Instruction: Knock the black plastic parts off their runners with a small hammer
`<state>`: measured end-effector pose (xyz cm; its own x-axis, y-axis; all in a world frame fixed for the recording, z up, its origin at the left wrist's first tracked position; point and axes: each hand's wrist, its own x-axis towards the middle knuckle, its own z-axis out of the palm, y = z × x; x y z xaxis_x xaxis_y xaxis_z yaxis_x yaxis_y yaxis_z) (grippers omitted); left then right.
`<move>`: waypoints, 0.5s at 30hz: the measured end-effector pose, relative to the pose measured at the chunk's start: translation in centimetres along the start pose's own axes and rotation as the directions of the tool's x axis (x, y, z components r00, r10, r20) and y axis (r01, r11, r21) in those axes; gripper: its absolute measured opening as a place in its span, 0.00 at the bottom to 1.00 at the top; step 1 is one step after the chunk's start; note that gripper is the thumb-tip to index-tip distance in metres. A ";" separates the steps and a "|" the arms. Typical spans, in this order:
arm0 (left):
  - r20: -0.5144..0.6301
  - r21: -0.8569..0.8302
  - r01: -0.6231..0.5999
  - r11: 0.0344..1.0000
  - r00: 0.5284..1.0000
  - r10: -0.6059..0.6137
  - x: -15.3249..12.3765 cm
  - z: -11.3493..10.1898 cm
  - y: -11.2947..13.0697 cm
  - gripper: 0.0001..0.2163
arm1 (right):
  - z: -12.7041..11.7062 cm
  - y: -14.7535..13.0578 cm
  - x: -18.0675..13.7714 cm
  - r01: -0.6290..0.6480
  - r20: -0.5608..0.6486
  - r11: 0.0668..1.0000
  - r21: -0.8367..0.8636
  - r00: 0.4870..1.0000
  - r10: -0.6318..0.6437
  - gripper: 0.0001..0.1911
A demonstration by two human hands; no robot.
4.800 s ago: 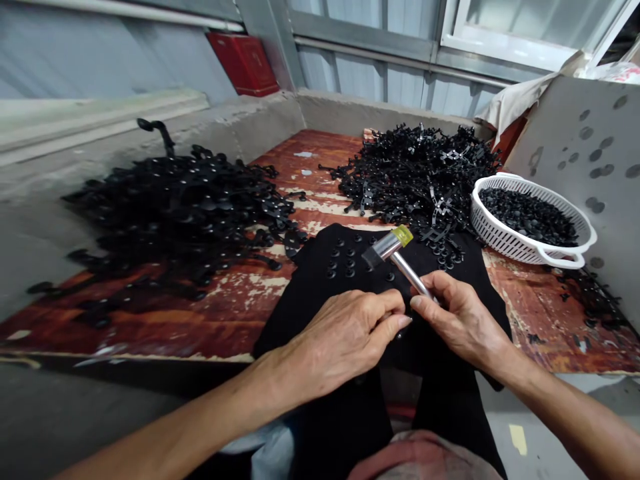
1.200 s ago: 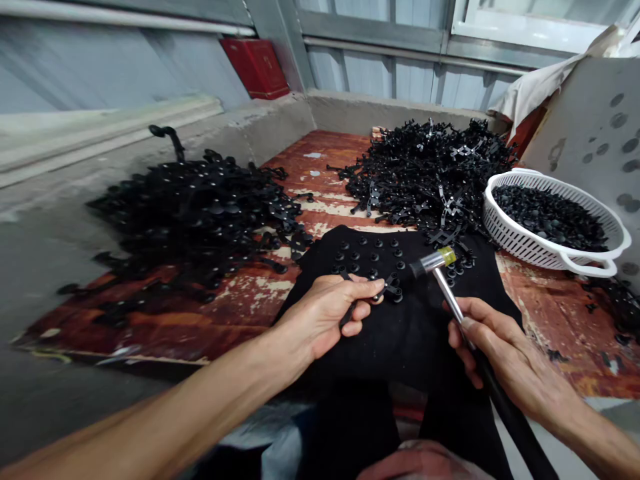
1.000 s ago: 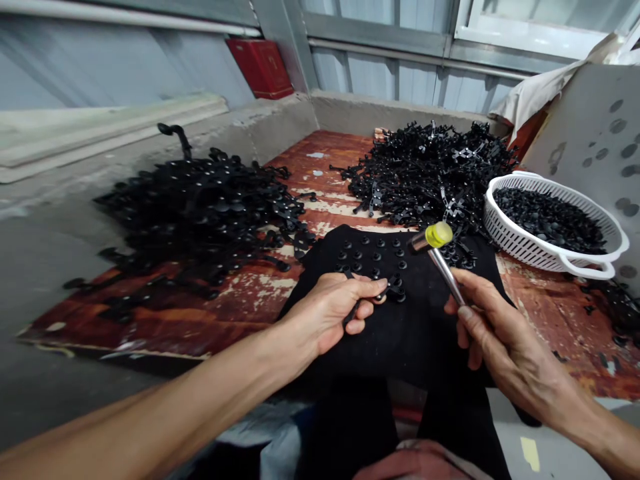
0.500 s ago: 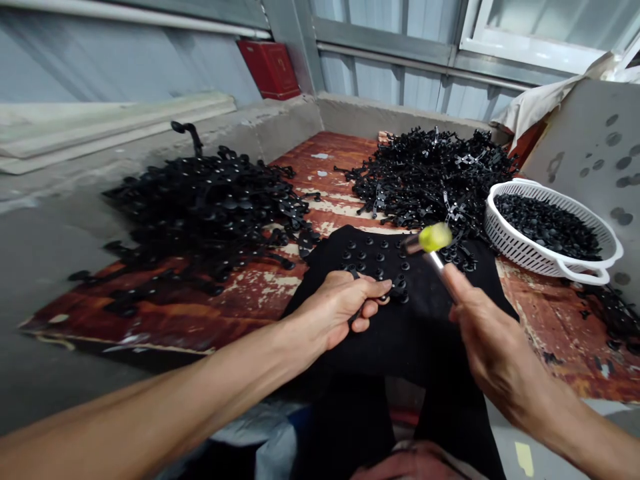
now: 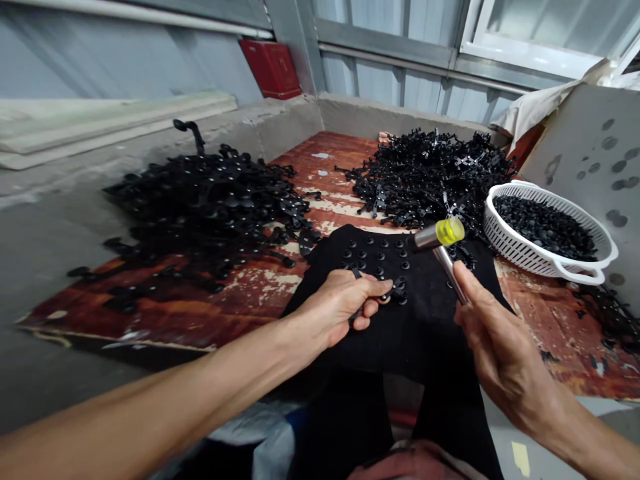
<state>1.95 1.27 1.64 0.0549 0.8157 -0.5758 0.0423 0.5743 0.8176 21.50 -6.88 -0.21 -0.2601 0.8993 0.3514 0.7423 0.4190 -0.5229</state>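
Observation:
My left hand (image 5: 353, 297) is closed around a small black jointed part (image 5: 399, 288), whose end pokes out past the thumb over a black cloth (image 5: 415, 340). Most of that part is hidden by my fingers. Rows of small round black pieces (image 5: 381, 257) stand on the cloth just beyond the hand. My right hand (image 5: 493, 333) grips a mallet (image 5: 430, 238) by its metal handle. The mallet's head, one end yellow and the other dark, is raised above the cloth, apart from the black pieces and to the right of my left hand.
At the left lies a heap of black arm-like parts (image 5: 210, 207). Another heap (image 5: 430, 177), with some silvery pieces, lies behind the cloth. A white basket (image 5: 555, 263) of small black pieces stands at the right on the worn red-brown board (image 5: 260, 300). A red box (image 5: 273, 70) is in the far corner.
The mallet has moved slightly right and its head shows sharper than before. My left hand has stayed in place with the black part.

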 end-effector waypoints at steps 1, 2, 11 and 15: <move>0.007 0.002 -0.003 1.000 1.000 0.003 0.0 -0.1 0.0 0.10 | 0.0 0.0 0.0 -0.015 0.030 1.000 0.008 0.999 0.014 0.32; 0.011 0.004 -0.003 1.000 1.000 0.003 -0.1 -0.1 -0.1 0.10 | 0.0 0.0 0.1 -0.025 0.087 1.000 0.011 0.996 0.024 0.31; 0.129 0.086 -0.052 0.995 0.991 0.040 -2.1 -3.0 -0.5 0.07 | -0.3 -0.4 -1.5 -0.323 0.075 0.904 0.280 0.946 0.315 0.24; 0.237 0.214 -0.125 0.969 0.969 0.072 -2.0 -4.0 -0.4 0.12 | 0.0 0.0 -2.2 -0.455 0.196 0.826 0.333 0.890 0.411 0.25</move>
<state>-2.16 -0.29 2.51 0.2930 0.8152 -0.4996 0.2481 0.4399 0.8631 22.04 -8.86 -1.03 -0.0472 0.9974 -0.0544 0.5255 -0.0215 -0.8505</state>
